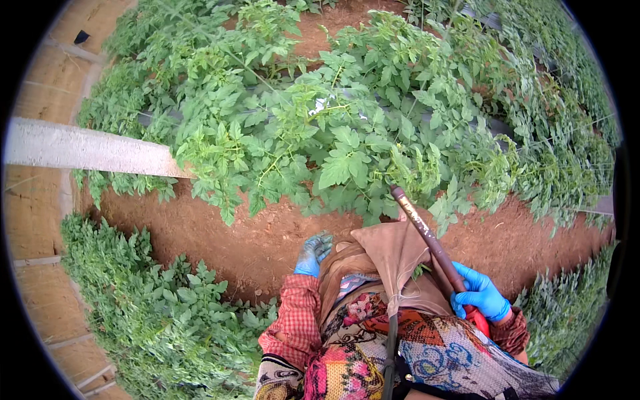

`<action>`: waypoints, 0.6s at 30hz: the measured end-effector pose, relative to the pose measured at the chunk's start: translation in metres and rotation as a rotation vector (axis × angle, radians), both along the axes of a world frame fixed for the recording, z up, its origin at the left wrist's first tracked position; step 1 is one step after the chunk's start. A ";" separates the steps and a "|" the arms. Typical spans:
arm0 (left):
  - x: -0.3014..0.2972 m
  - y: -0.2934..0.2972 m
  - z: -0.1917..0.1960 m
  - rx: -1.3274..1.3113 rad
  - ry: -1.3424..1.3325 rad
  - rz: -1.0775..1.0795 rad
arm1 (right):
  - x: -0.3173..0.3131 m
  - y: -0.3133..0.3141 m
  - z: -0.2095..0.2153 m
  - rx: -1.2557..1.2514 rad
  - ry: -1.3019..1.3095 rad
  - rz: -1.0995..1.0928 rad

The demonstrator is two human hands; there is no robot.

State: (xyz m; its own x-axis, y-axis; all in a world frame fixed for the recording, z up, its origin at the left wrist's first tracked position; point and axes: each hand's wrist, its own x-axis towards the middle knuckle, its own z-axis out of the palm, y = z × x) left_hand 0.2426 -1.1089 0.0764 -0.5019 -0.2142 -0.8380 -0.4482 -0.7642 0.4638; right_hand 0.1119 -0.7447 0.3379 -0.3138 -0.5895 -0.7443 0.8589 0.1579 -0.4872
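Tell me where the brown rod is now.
Right of centre in the head view, the brown rod is in the right hand, angled toward the green leaves.

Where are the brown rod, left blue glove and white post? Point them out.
Brown rod (426,235), head view: on its shaft.
Left blue glove (313,254), head view: mid-hand.
White post (93,148), head view: its broad side.

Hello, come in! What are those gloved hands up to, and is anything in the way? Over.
Left hand: nothing visibly held, beside brown cloth. Right hand: gripping brown pole. Dense leafy plants at pole's far end.
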 end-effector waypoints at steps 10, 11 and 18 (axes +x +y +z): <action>-0.119 -0.142 0.030 -0.624 0.342 0.101 | -0.017 -0.172 -0.044 0.200 0.492 0.236; -0.136 -0.154 0.034 -0.707 0.359 0.101 | -0.026 -0.182 -0.055 0.226 0.578 0.273; -0.215 -0.179 0.046 -1.314 0.155 -0.531 | -0.065 -0.227 -0.060 0.384 0.679 0.417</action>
